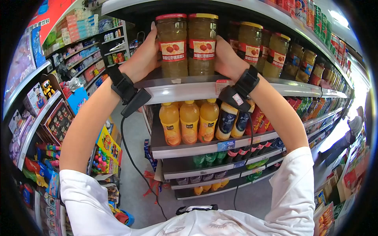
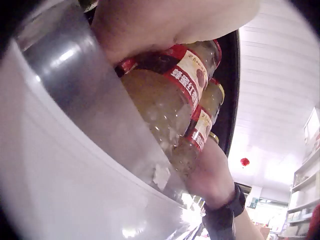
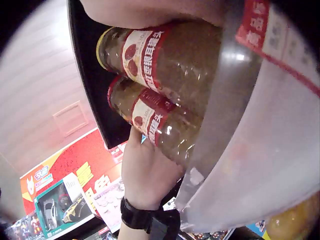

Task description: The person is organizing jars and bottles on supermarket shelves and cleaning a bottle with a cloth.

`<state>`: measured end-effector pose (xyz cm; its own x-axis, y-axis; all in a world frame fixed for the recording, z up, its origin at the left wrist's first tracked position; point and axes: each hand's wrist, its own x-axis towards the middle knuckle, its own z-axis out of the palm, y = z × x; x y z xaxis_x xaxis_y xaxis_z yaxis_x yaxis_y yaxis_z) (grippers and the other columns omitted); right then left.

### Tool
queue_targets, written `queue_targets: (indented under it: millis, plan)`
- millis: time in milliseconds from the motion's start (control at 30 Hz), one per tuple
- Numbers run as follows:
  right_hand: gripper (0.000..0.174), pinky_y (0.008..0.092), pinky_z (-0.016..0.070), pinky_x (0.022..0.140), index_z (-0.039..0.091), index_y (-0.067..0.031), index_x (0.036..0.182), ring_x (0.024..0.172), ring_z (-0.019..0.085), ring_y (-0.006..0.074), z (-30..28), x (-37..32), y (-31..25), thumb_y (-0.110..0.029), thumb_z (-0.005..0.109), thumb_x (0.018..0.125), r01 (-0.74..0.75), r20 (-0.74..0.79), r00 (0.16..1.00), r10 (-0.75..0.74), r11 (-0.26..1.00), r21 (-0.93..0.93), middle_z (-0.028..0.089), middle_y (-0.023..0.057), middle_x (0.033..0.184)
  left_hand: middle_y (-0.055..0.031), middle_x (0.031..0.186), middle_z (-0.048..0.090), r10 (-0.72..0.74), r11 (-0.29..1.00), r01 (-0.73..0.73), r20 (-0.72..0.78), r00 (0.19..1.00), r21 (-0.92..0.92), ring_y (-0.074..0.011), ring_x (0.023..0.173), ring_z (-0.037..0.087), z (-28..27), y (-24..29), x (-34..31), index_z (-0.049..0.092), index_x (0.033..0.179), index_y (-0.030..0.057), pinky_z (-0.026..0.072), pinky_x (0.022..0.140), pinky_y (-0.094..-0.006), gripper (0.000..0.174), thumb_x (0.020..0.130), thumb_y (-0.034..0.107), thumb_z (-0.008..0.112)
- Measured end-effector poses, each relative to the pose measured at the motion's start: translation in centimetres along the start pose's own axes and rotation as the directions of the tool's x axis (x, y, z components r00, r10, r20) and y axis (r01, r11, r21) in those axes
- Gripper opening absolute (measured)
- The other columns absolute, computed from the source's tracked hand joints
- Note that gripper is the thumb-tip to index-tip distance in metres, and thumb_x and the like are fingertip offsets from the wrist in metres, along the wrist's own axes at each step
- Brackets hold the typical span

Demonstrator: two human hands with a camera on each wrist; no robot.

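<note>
Two glass jars of amber contents with red-and-white labels stand side by side at the front of a shelf. The left jar [image 1: 172,33] has a red lid, the right jar [image 1: 202,33] a yellow one. My left hand [image 1: 141,59] lies along the left jar's outer side, thumb pointing up. Against the right jar's outer side rests my right hand [image 1: 229,59]. Most fingers of both hands are hidden behind the jars. In the right wrist view the left hand [image 3: 150,170] shows beside the red-lidded jar; in the left wrist view the right hand [image 2: 212,170] is by the other.
More jars [image 1: 277,55] line the shelf to the right. The shelf's front edge [image 1: 173,92] runs beneath my wrists. Orange juice bottles [image 1: 189,122] stand one shelf lower. Toy racks [image 1: 51,129] are on the left, and cables [image 1: 136,169] hang from both wrist cameras.
</note>
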<state>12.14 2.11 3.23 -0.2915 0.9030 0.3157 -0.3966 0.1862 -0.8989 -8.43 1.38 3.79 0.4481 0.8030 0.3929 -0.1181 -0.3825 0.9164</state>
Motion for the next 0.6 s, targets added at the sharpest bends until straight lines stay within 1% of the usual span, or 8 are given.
queue_targets:
  millis: [133, 233, 333, 400, 433, 500, 533, 600]
  plan:
    - [0.041, 0.0418, 0.0466, 0.085, 0.051, -0.0114, 0.113, 0.095, 0.059, 0.0210, 0.4, -0.1, 0.4, -0.036, 0.022, 0.096, 0.030, -0.051, 0.998, -0.031, 0.999, -0.021, 0.061, 0.0070, 0.108, -0.0076, 0.138, 0.040, 0.053, 0.991, -0.059, -0.058, 0.997, -0.122, -0.0212, 0.125, 0.039, 1.6, 0.1, -0.5, 0.031, 0.137, 0.0119, 0.0287, 0.105, -0.0416, 0.065, 0.093, 0.058, 0.021]
    - [0.043, 0.0419, 0.0469, 0.084, 0.052, -0.0120, 0.112, 0.094, 0.060, 0.0209, 0.2, 0.5, 0.8, -0.037, 0.021, 0.096, 0.035, -0.067, 0.997, -0.035, 0.999, -0.006, 0.061, 0.0069, 0.108, -0.0093, 0.130, 0.048, 0.013, 0.982, -0.055, -0.230, 0.973, -0.180, -0.0222, 0.118, 0.046, 3.3, 0.1, -0.9, 0.040, 0.130, 0.0111, 0.0354, 0.100, -0.0405, 0.059, 0.095, 0.052, 0.016]
    - [0.045, 0.0428, 0.0462, 0.085, 0.053, -0.0123, 0.112, 0.096, 0.059, 0.0214, 0.3, 0.4, 0.9, -0.038, 0.020, 0.096, 0.043, -0.071, 0.997, -0.041, 0.999, 0.023, 0.061, 0.0074, 0.109, -0.0099, 0.131, 0.048, -0.024, 0.963, -0.056, -0.289, 0.957, -0.264, -0.0228, 0.116, 0.048, 2.8, -1.2, -0.1, 0.040, 0.130, 0.0099, 0.0372, 0.099, -0.0413, 0.054, 0.097, 0.048, 0.023]
    - [0.045, 0.0436, 0.0457, 0.086, 0.053, -0.0122, 0.111, 0.097, 0.058, 0.0219, 0.4, 0.3, 0.9, -0.039, 0.019, 0.097, 0.034, -0.078, 0.996, -0.030, 0.998, 0.061, 0.060, 0.0079, 0.110, -0.0099, 0.127, 0.050, -0.023, 0.966, -0.062, -0.323, 0.946, -0.251, -0.0224, 0.112, 0.052, 3.3, -1.0, -0.2, 0.043, 0.127, 0.0092, 0.0404, 0.096, -0.0407, 0.049, 0.097, 0.044, 0.025]
    - [0.042, 0.0424, 0.0455, 0.087, 0.053, -0.0110, 0.111, 0.098, 0.058, 0.0214, 0.3, 0.1, 0.9, -0.035, 0.022, 0.096, 0.025, -0.082, 0.996, -0.019, 0.997, 0.073, 0.060, 0.0076, 0.110, -0.0099, 0.126, 0.051, -0.023, 0.967, -0.065, -0.341, 0.940, -0.244, -0.0222, 0.110, 0.053, 3.6, -0.9, -0.3, 0.045, 0.125, 0.0089, 0.0421, 0.094, -0.0404, 0.046, 0.098, 0.041, 0.026]
    - [0.036, 0.0399, 0.0450, 0.089, 0.053, -0.0087, 0.111, 0.099, 0.058, 0.0203, 0.7, -0.8, 0.5, -0.028, 0.026, 0.096, 0.008, -0.092, 0.996, 0.000, 0.995, 0.096, 0.060, 0.0071, 0.111, -0.0097, 0.123, 0.054, -0.010, 0.977, -0.062, -0.331, 0.943, -0.206, -0.0221, 0.108, 0.054, 3.5, -1.0, -0.2, 0.047, 0.122, 0.0090, 0.0428, 0.093, -0.0392, 0.051, 0.098, 0.044, 0.020]
    - [0.036, 0.0398, 0.0451, 0.088, 0.053, -0.0087, 0.110, 0.099, 0.058, 0.0202, 0.7, -0.7, 0.6, -0.029, 0.027, 0.096, 0.014, -0.094, 0.996, -0.005, 0.996, 0.087, 0.060, 0.0069, 0.110, -0.0096, 0.121, 0.055, -0.004, 0.980, -0.060, -0.325, 0.946, -0.187, -0.0220, 0.107, 0.054, 3.5, -1.1, -0.2, 0.048, 0.120, 0.0090, 0.0431, 0.093, -0.0386, 0.053, 0.097, 0.045, 0.017]
    - [0.036, 0.0396, 0.0452, 0.088, 0.054, -0.0088, 0.109, 0.098, 0.058, 0.0200, 0.5, -0.4, 0.8, -0.029, 0.028, 0.095, 0.024, -0.101, 0.995, -0.017, 0.997, 0.071, 0.060, 0.0065, 0.110, -0.0091, 0.119, 0.056, -0.005, 0.983, -0.059, -0.343, 0.939, -0.174, -0.0215, 0.106, 0.055, 3.8, -0.9, -0.3, 0.049, 0.119, 0.0089, 0.0441, 0.091, -0.0382, 0.053, 0.097, 0.045, 0.017]
